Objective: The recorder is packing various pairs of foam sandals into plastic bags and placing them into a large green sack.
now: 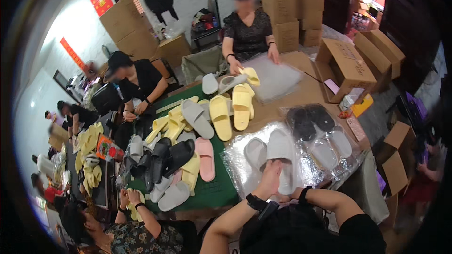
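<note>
Wristbanded forearms (pixel 230 221) reach over the table (pixel 308 93)'s near edge to a gray slipper (pixel 280 143).
Left hand (pixel 270 178) fingers bunch at its opening, right hand (pixel 286 197) fingers mostly hidden; I cannot tell either grip. Bagged black slippers (pixel 302 124) crowd the right edge, a mixed slipper pile (pixel 162 155) the left.
</note>
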A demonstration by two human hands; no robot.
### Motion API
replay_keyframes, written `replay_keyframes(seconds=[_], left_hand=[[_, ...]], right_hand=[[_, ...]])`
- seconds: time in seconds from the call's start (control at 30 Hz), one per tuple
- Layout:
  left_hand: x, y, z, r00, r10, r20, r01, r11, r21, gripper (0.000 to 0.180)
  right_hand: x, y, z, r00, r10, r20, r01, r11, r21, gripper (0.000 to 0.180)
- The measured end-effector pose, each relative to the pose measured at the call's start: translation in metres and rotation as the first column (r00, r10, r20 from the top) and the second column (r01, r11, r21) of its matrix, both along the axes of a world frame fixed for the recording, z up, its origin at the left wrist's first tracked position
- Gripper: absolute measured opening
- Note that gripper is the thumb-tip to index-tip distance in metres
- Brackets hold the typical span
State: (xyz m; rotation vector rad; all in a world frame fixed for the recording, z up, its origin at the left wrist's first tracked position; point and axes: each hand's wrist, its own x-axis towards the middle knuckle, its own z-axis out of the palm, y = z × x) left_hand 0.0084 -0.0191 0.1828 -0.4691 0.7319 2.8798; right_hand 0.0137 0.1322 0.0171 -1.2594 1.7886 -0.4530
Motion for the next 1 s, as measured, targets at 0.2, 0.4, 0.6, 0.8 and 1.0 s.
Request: replay_keyframes(seconds=[0.2,0.4,0.6,0.8,1.0], left_hand=[[0.076,-0.018,-0.103,0.852,-0.408,0.328,0.429,0.185,-0.884,0.047],[0.092,-0.028,-0.123,0.862,-0.461,0.210,0.233,-0.008,-0.972,0.065],[0.099,-0.033,-0.126,0.791,-0.470,0.392,-0.013,-0.654,-0.756,0.064],[0.105,-0.034,-0.135,0.792,-0.434,0.429,-0.064,-0.759,-0.648,0.061],[0.095,-0.020,-0.112,0.774,-0.430,0.465,0.000,-0.734,-0.679,0.057]], right_hand=[[-0.004,0.035,0.048,0.911,-0.043,0.411,0.034,0.999,0.030,0.034],[-0.051,0.019,0.059,0.888,-0.404,0.221,0.403,0.914,0.052,0.038],[-0.066,-0.030,0.096,0.711,-0.629,-0.315,0.645,0.761,-0.064,0.041],[-0.110,-0.064,0.091,0.870,-0.379,-0.315,0.411,0.911,0.042,0.035],[-0.106,-0.096,0.070,0.650,-0.614,-0.447,0.595,0.778,-0.204,0.030]])
